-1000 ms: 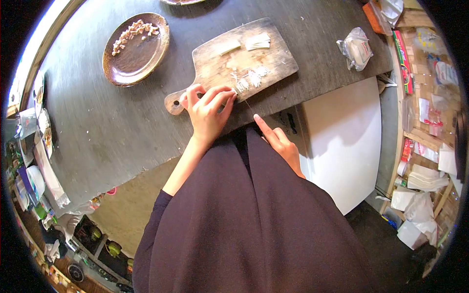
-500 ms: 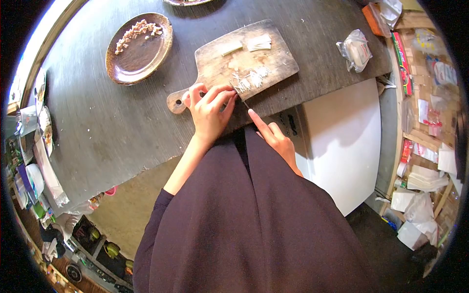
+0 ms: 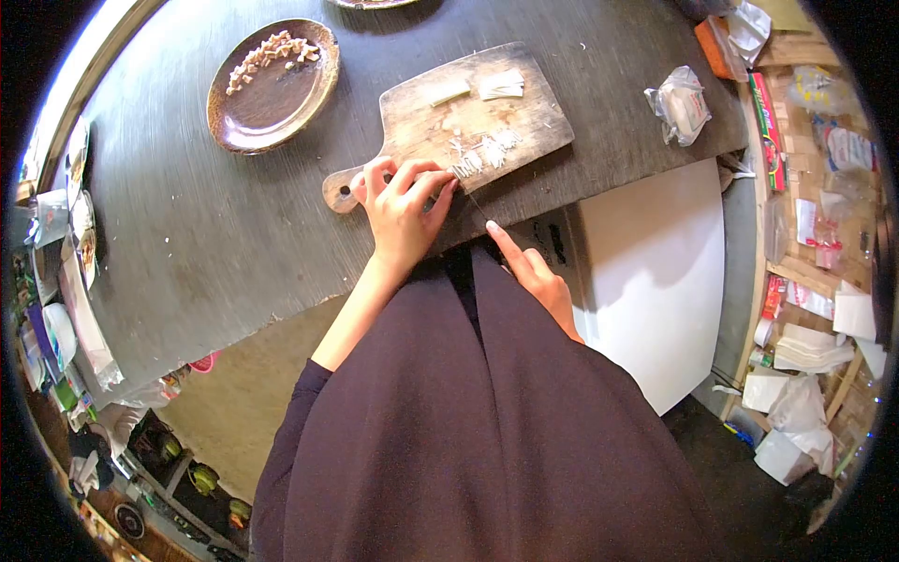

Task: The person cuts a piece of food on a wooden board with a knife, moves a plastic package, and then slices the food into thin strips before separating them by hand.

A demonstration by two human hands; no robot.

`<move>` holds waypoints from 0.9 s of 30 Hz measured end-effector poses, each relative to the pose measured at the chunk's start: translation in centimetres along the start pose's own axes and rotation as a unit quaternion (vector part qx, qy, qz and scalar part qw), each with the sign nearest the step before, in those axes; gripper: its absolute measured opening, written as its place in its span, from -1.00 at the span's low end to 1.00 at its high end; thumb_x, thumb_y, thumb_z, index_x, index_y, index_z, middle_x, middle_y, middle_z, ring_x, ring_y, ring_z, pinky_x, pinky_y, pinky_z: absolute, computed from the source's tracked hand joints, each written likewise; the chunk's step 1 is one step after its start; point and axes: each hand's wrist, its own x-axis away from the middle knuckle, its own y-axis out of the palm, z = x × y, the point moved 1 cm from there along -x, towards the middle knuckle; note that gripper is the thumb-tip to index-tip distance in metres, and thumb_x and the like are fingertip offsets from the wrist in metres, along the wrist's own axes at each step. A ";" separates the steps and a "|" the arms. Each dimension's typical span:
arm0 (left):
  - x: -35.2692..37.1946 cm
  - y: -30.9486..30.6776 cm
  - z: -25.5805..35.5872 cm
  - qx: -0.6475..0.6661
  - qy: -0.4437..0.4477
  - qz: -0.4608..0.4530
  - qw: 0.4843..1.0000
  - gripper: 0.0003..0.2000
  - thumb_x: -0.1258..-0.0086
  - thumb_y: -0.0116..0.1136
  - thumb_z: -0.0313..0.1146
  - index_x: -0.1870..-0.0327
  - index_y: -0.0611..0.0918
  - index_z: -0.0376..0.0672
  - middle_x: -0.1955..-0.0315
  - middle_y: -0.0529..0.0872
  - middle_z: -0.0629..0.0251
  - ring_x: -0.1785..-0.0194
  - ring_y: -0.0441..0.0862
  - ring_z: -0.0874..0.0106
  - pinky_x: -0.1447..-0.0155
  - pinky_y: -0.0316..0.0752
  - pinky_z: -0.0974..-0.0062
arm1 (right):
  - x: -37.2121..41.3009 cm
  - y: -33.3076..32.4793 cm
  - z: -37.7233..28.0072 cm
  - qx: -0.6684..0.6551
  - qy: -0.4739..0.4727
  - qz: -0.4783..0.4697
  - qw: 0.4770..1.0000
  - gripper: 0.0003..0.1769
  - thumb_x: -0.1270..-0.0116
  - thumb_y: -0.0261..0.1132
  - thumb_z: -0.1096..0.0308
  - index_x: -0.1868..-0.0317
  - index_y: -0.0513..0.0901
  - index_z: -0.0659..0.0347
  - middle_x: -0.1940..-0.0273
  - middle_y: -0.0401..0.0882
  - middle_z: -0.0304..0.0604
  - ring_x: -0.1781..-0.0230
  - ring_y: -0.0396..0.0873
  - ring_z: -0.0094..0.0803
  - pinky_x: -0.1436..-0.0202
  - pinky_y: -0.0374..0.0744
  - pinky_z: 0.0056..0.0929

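Observation:
A wooden cutting board [image 3: 421,126] lies on the dark table, its round handle at the left. Thin white strips [image 3: 489,153] are scattered near its front edge, and two bundles of longer white sticks [image 3: 502,84] rest farther back. My left hand [image 3: 405,208] is at the board's front left edge, fingers curled and pressed down beside the cut strips; what lies under the fingertips is hidden. My right hand [image 3: 538,279] holds a knife [image 3: 476,202], index finger stretched along it, the blade reaching to the board's edge by my left fingertips. The knife's handle is hidden.
A brown plate [image 3: 272,112] with small diced pieces stands at the back left. Part of another dish [image 3: 373,3] shows at the top edge. A plastic-wrapped packet [image 3: 682,106] lies at the right of the table [image 3: 225,234]. A white panel [image 3: 655,272] is below the front edge.
My right hand and the knife have shifted slightly right and toward me. My left hand stays almost in place. The view has moved a little.

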 end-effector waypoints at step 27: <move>0.1 -0.3 0.2 0.002 -0.013 -0.026 1.000 -0.87 -0.20 0.53 -0.26 0.24 0.82 0.17 0.13 0.80 0.68 -0.12 0.48 0.29 -0.25 0.20 0.19 | 0.1 0.4 0.1 0.005 -0.015 0.064 0.998 -0.18 -0.39 0.41 0.31 -0.59 0.33 -0.44 0.32 0.48 -0.17 0.46 0.67 -0.13 0.34 0.71 -0.14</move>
